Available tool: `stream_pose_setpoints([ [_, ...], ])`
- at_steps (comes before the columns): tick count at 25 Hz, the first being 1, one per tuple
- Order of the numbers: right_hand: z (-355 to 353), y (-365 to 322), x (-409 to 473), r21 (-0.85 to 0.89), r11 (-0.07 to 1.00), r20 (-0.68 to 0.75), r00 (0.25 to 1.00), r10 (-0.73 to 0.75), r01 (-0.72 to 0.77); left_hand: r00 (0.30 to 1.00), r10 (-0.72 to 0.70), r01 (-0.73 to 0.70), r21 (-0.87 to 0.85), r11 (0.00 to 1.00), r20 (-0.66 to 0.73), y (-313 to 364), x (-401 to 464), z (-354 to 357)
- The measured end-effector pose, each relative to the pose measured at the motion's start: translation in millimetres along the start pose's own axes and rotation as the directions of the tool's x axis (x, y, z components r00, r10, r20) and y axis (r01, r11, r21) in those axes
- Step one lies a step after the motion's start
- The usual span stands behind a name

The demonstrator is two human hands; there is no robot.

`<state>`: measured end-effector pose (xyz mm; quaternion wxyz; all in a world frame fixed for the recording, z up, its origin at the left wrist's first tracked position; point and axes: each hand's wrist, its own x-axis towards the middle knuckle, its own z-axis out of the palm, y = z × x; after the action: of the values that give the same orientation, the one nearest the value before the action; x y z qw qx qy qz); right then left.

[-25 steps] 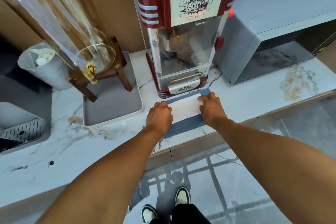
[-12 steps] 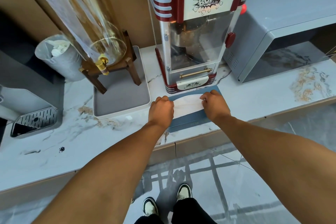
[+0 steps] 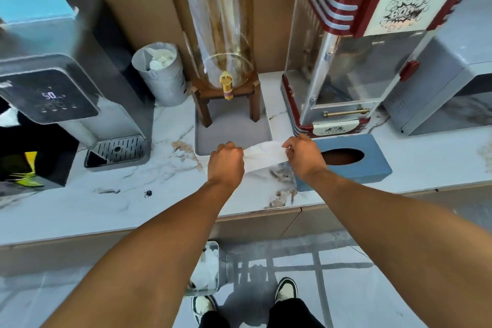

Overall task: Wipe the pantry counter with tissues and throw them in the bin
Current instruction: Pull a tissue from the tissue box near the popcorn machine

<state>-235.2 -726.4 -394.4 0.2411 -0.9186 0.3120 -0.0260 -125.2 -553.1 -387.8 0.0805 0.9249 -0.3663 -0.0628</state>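
Tissue (image 3: 262, 155): a white sheet stretched flat between both hands, held just above the marble counter (image 3: 127, 194), left of the tissue box.
Left hand (image 3: 226, 161): fingers curled round the left end of the tissue, gripping it in a fist.
Right hand (image 3: 303, 156): fingers and thumb pinching the right end of the tissue, wrist over the left edge of the tissue box.
Tissue box (image 3: 372, 165): blue, with a dark oval opening on top, lying on the counter in front of the popcorn machine.
Popcorn machine (image 3: 354, 61): red and white, clear front, standing at the back right.
Drink dispenser (image 3: 223, 34): tall clear cylinder with a gold tap, on a wooden stand set in a grey tray (image 3: 234, 136).
Cup holder (image 3: 162, 74): grey tub of white items, left of the dispenser.
Water machine (image 3: 61, 82): grey, lit display, drip grille below, far left.
Microwave (image 3: 447, 82): grey, far right.
Bin (image 3: 210, 269): on the floor beneath the counter edge, white tissue inside, beside the person's shoes (image 3: 286, 289).
Counter marks: brown stains near the tray, a small dark spot (image 3: 148, 193) near the front edge.
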Motion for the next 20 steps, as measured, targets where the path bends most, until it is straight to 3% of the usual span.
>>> stream_pose_setpoints([
  [7, 82.0, -146.7, -11.7, 0.046, 0.999, 0.045, 0.999, -0.018, 0.016, 0.998, -0.058, 0.058, 0.024, 0.998, 0.008, -160.0, -31.7, -21.8],
  [10, 120.3, -199.0, -11.1, 0.044, 0.995, 0.063, 0.994, -0.092, 0.089, 0.994, -0.104, 0.104, -0.002, 0.995, 0.019, -224.5, -41.8, -26.1],
  [20, 197.7, -270.9, 4.9, 0.054, 0.992, 0.089, 0.989, -0.116, 0.112, 0.980, -0.200, 0.201, -0.051, 0.978, 0.026, -328.6, -56.5, -9.8],
])
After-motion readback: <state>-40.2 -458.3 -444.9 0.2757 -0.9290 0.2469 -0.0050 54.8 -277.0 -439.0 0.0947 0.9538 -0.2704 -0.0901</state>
